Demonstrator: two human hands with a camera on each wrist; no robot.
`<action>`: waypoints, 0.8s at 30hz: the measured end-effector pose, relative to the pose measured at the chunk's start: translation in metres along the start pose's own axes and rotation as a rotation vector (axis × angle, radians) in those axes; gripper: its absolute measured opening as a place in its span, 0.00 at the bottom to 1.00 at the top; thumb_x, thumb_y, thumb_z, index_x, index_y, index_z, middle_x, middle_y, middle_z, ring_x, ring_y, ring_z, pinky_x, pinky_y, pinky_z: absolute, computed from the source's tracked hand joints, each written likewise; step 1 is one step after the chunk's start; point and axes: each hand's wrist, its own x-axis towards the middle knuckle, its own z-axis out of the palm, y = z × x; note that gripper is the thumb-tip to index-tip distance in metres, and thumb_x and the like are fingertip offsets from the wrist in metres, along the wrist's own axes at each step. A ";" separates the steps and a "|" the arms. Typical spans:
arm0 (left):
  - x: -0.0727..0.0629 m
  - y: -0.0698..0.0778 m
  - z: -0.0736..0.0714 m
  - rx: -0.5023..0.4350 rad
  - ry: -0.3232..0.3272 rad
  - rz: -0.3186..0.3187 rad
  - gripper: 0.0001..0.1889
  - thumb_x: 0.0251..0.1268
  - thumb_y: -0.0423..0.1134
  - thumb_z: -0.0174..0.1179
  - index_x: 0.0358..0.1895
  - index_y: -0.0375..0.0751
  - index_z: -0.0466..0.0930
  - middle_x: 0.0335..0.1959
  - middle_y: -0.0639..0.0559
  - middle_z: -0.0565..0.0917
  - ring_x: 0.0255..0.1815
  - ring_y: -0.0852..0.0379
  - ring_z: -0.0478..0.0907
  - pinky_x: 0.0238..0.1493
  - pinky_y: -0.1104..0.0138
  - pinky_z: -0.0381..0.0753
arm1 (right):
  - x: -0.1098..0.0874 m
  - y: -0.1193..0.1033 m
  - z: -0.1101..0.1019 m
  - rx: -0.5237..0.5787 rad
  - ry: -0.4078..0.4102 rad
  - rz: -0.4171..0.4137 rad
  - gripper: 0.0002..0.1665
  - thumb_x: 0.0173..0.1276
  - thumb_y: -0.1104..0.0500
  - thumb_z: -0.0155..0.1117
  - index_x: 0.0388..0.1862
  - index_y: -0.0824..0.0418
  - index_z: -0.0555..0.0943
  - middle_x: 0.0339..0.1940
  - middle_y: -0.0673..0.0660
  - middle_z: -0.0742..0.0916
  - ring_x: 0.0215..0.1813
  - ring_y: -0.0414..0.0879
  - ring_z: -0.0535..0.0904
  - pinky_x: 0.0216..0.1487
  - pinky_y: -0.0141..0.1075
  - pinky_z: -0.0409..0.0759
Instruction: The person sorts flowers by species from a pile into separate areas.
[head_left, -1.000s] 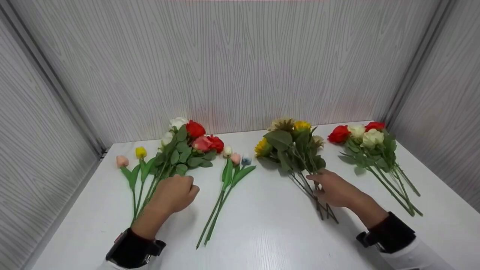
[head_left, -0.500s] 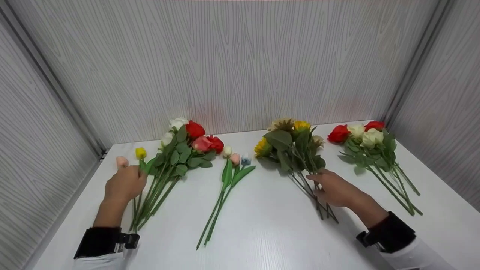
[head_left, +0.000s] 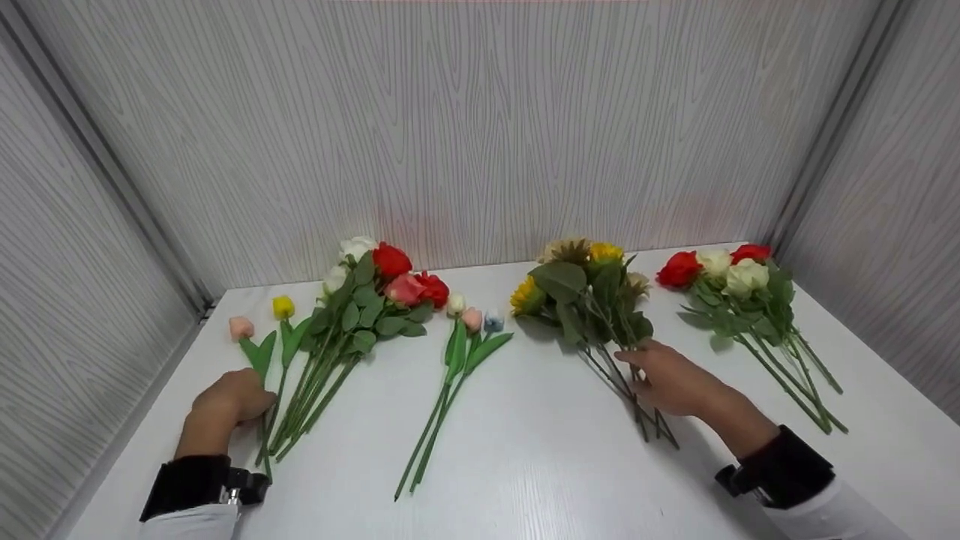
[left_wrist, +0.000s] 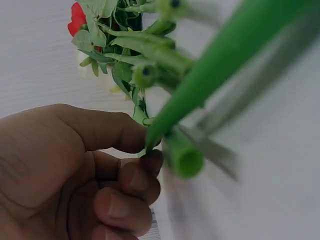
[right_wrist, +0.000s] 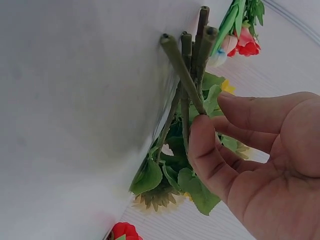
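In the head view my left hand (head_left: 234,397) pinches the stem of a pink tulip (head_left: 241,328) at the table's left. The left wrist view shows the thumb and index fingertip meeting on a green stem, close to a hollow cut end. My right hand (head_left: 671,376) rests at the stems of a sunflower bunch (head_left: 561,282), right of centre. Seen from the right wrist, its index fingertip touches a stem (right_wrist: 181,70), while the thumb stands slightly apart. A yellow tulip (head_left: 283,307) lies just right of the pink one.
Beside the yellow tulip lies a bunch of red, pink and white roses (head_left: 390,259). White, pink and blue tulips (head_left: 471,320) lie mid-table, and red and white roses (head_left: 746,277) at the right. Patterned panels (head_left: 480,135) wall the white table (head_left: 525,457).
My left hand has moved from the left rose bunch to the pink tulip, then down its stem. The tulip has shifted slightly toward me. My right hand stays in place.
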 end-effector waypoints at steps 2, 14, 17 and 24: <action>0.002 0.001 -0.002 0.029 0.051 0.002 0.13 0.65 0.40 0.49 0.28 0.34 0.73 0.23 0.45 0.74 0.23 0.51 0.72 0.24 0.62 0.71 | 0.000 0.000 0.000 0.000 -0.001 0.004 0.28 0.66 0.69 0.64 0.65 0.72 0.74 0.54 0.70 0.81 0.49 0.56 0.79 0.47 0.49 0.81; 0.000 0.041 -0.008 0.052 0.464 0.105 0.17 0.68 0.40 0.45 0.19 0.41 0.66 0.13 0.48 0.70 0.15 0.53 0.67 0.15 0.62 0.65 | -0.001 0.000 -0.001 -0.010 -0.004 -0.004 0.28 0.66 0.69 0.64 0.65 0.73 0.74 0.53 0.69 0.81 0.50 0.57 0.78 0.43 0.45 0.79; -0.004 0.058 -0.005 0.087 0.572 0.190 0.15 0.68 0.39 0.46 0.20 0.40 0.66 0.13 0.46 0.70 0.14 0.52 0.66 0.14 0.61 0.64 | -0.002 0.000 -0.001 -0.009 -0.002 -0.008 0.28 0.66 0.69 0.63 0.65 0.73 0.74 0.53 0.70 0.80 0.51 0.58 0.78 0.45 0.46 0.79; -0.011 0.100 0.013 0.215 0.779 0.469 0.13 0.63 0.33 0.53 0.20 0.41 0.65 0.12 0.53 0.61 0.14 0.57 0.57 0.14 0.63 0.59 | -0.001 -0.002 -0.001 -0.010 -0.001 0.002 0.28 0.66 0.69 0.64 0.65 0.73 0.74 0.53 0.69 0.81 0.53 0.59 0.78 0.47 0.48 0.80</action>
